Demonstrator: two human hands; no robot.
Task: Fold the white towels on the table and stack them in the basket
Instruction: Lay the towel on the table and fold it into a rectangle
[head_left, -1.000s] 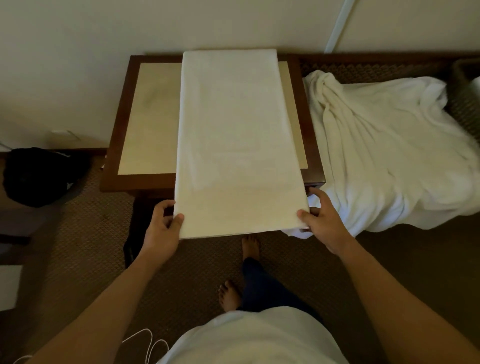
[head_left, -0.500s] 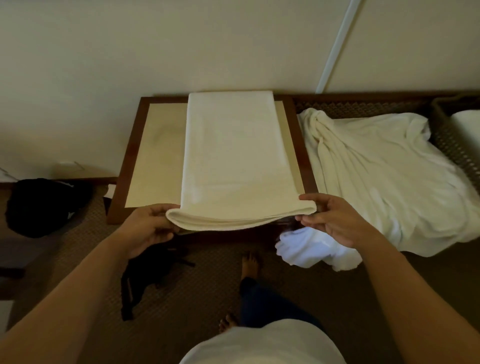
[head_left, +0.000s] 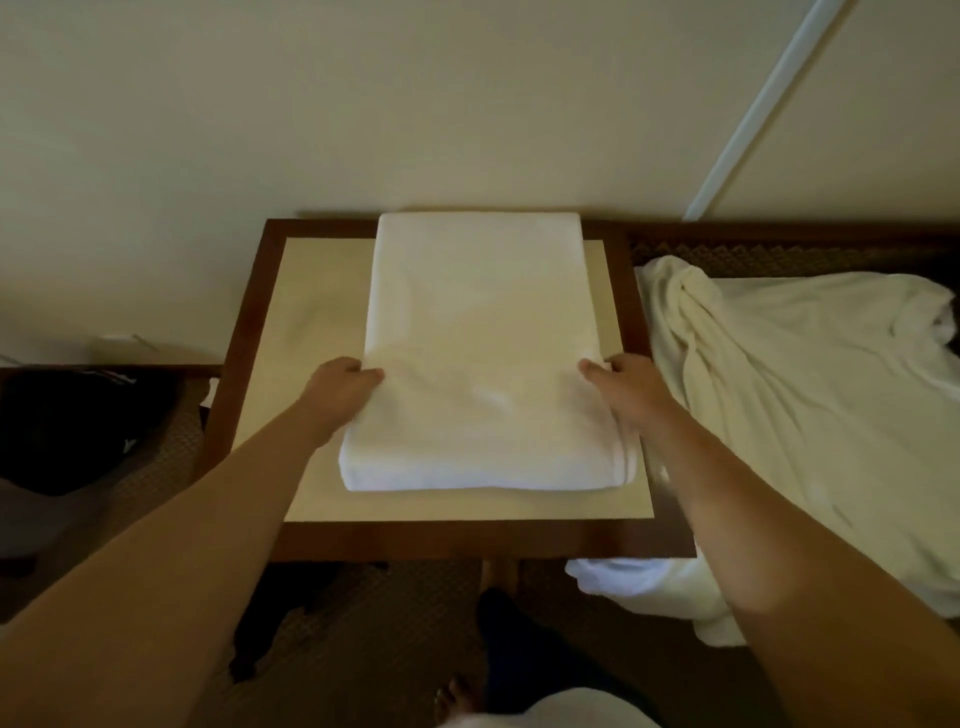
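Observation:
A white towel (head_left: 478, 322) lies on the small wooden table (head_left: 311, 364), its near end doubled over onto itself so that a thick rounded fold faces me. My left hand (head_left: 337, 389) grips the folded-over layer at its left edge. At the right edge my right hand (head_left: 623, 387) grips the same layer, thumb on top. The basket is not in view.
A heap of crumpled white towels (head_left: 789, 415) lies on the woven surface right of the table and spills over its front. A black bag (head_left: 67, 426) sits on the floor at the left. The wall stands just behind the table. My feet are below the table's front edge.
Both hands lifted the towel's near end off the table's front edge and carried it away from me, laying it over the rest. The towel now lies about half as long.

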